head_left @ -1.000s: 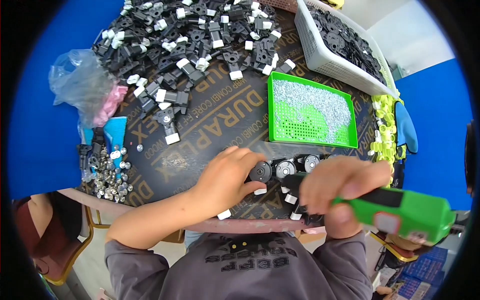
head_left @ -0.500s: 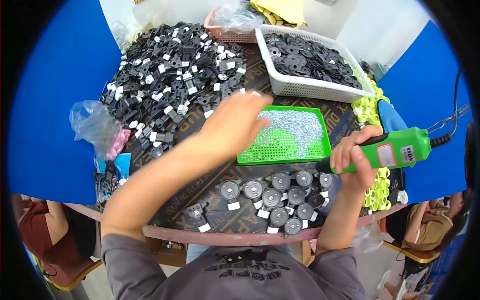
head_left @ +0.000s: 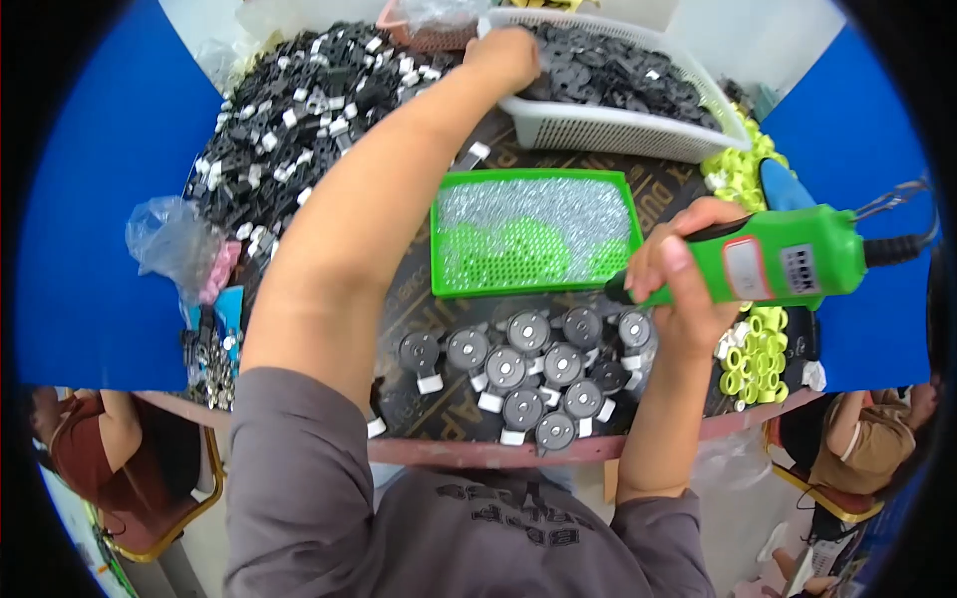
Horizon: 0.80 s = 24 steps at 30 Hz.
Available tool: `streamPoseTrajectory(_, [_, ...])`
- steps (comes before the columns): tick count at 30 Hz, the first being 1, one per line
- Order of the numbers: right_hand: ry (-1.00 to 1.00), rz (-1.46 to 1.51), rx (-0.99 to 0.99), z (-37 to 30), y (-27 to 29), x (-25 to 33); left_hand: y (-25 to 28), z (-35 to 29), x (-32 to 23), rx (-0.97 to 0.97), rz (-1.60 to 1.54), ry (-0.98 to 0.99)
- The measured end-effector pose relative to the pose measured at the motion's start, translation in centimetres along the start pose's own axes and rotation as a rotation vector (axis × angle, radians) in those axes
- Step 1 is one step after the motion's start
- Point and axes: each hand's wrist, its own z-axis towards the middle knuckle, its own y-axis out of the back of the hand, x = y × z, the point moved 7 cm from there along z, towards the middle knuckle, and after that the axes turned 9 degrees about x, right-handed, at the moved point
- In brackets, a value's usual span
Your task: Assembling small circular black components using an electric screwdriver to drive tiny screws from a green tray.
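Observation:
My left hand [head_left: 506,62] reaches over the left end of a white basket [head_left: 598,133] heaped with flat black discs [head_left: 623,72]. Its fingers curl down among the discs, and whatever they pinch is hidden. My right hand [head_left: 690,277] is wrapped round a green electric screwdriver [head_left: 773,261], whose dark tip points left at the tray's lower right corner. The green tray [head_left: 435,244] holds many small silvery screws [head_left: 533,202] over its perforated floor. Near the front edge stand several black round assemblies [head_left: 506,368] with white tabs, close together.
A big pile of black-and-white parts [head_left: 289,120] covers the back left. Yellow-green rings [head_left: 755,364] lie at the right. A clear plastic bag [head_left: 167,244] and small metal parts [head_left: 216,369] lie at the left. A cord [head_left: 897,249] trails from the screwdriver. Blue panels [head_left: 110,199] flank the table.
My left hand has moved from above the screw tray up to the white basket. The screwdriver stays in my right hand. One more assembly now stands at the left of the group.

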Motion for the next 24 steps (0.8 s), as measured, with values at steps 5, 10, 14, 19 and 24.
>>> streamPoseTrajectory(5, [0.015, -0.07, -0.047, 0.2, -0.2, 0.7, 7.2, -5.1, 0.3, -0.293, -0.296, -0.085])
streamPoseTrajectory(10, [-0.021, -0.089, -0.04, 0.3, -1.8, 1.1, 11.2, -25.2, 0.8, -0.09, -0.577, -0.184])
streamPoseTrajectory(14, [-0.003, -0.074, 0.023, -0.4, -3.1, 1.3, 7.8, -39.5, 2.0, 0.128, -0.589, 0.071])
streamPoseTrajectory(19, [-0.04, -0.008, 0.078, -0.6, -4.4, 0.7, 4.6, -46.4, 4.6, -0.034, -0.71, 0.423])
streamPoseTrajectory(24, [-0.048, 0.0, 0.086, -0.5, -4.8, -0.2, 2.7, -46.9, 5.2, -0.094, -0.677, 0.411])
